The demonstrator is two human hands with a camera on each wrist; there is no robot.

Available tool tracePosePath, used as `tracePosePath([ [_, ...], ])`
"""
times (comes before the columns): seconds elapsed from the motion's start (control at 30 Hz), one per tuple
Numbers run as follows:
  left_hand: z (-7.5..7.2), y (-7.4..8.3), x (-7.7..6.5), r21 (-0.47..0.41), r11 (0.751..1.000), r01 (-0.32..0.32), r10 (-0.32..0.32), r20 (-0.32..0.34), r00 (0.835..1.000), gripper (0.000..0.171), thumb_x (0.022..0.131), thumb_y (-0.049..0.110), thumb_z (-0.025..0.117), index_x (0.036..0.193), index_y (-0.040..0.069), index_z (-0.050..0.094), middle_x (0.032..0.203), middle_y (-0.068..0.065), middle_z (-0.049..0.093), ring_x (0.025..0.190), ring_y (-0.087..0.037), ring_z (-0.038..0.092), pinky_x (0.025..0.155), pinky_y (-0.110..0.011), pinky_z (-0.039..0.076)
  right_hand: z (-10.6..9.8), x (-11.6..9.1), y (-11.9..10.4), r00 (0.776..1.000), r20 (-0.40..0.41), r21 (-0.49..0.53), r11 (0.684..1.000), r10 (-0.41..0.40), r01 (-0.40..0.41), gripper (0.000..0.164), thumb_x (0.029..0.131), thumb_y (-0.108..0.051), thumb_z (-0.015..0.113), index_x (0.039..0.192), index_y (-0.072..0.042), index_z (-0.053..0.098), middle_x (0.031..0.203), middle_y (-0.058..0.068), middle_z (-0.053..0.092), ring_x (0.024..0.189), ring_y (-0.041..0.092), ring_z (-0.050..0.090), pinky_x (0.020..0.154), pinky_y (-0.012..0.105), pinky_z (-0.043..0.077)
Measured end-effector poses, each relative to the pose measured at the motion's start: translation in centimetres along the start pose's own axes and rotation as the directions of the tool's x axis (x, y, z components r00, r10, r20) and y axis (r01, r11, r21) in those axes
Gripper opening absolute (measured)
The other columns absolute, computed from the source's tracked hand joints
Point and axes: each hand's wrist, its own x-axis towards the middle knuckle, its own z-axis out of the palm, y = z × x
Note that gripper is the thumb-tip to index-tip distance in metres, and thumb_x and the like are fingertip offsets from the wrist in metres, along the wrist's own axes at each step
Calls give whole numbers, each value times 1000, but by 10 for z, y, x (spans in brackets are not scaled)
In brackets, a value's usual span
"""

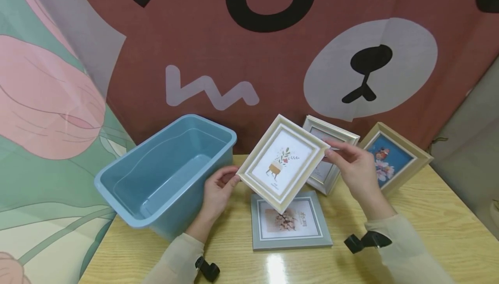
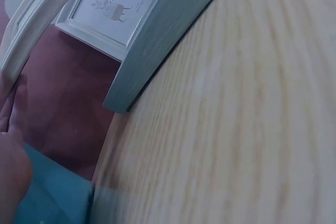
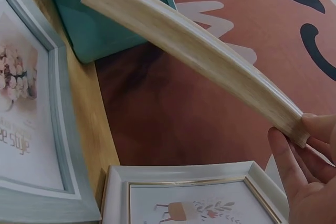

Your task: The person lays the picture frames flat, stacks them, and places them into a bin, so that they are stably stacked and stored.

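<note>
Between both hands, a cream picture frame (image 1: 282,162) with a plant-pot print is held up at a tilt. My left hand (image 1: 217,191) pinches its left corner, beside the blue bin. My right hand (image 1: 356,169) pinches the opposite corner between thumb and fingers. In the right wrist view the held frame (image 3: 199,59) shows edge-on, the right hand (image 3: 310,166) gripping its end. Below it a grey-blue picture frame (image 1: 292,243) with a flower print lies on the table. Partly hidden behind the held frame stands a white-silver picture frame (image 1: 331,133).
A blue plastic bin (image 1: 165,128) stands at the left of the wooden table (image 1: 425,232). At the right a tan picture frame (image 1: 417,160) with a blue flower picture leans tilted. A cloth with a cartoon bear (image 1: 273,59) hangs behind the table.
</note>
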Motion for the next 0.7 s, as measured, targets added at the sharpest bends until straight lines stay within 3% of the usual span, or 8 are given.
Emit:
tracePosePath([
  [0.1, 1, 0, 0, 8, 1000, 28, -28, -30, 999, 28, 92, -18, 70, 120, -22, 65, 104, 7, 79, 90, -1, 74, 81, -16, 63, -2, -3, 1, 1000, 0, 17, 1000, 22, -22, 37, 103, -11, 73, 134, 9, 69, 111, -22, 78, 91, 0, 79, 89, 15, 61],
  [0.3, 3, 1, -1, 10, 1000, 4, -3, -49, 999, 23, 93, -17, 71, 115, -21, 68, 122, -35, 70, 95, -4, 74, 85, -19, 64, -8, -10, 4, 997, 21, -22, 997, 73, -73, 40, 105, -15, 72, 137, 7, 68, 112, -23, 78, 92, 1, 80, 90, 13, 60],
  [0.53, 7, 1, 1, 36, 999, -20, 24, -112, 993, 23, 94, -14, 72, 115, -22, 68, 120, -26, 74, 93, -4, 73, 82, -18, 63, -10, -16, 6, 997, 35, 14, 997, 69, -70, 38, 103, -12, 73, 135, 9, 69, 110, -20, 80, 92, 5, 81, 92, 12, 59],
  [0.7, 9, 2, 2, 54, 999, -7, 15, -140, 990, 24, 95, -13, 72, 117, -22, 68, 121, -36, 71, 90, -2, 72, 80, -16, 62, -11, -19, 7, 999, 27, -32, 999, 39, -38, 35, 103, -10, 74, 131, 9, 72, 110, -22, 79, 92, 2, 80, 91, 11, 59],
])
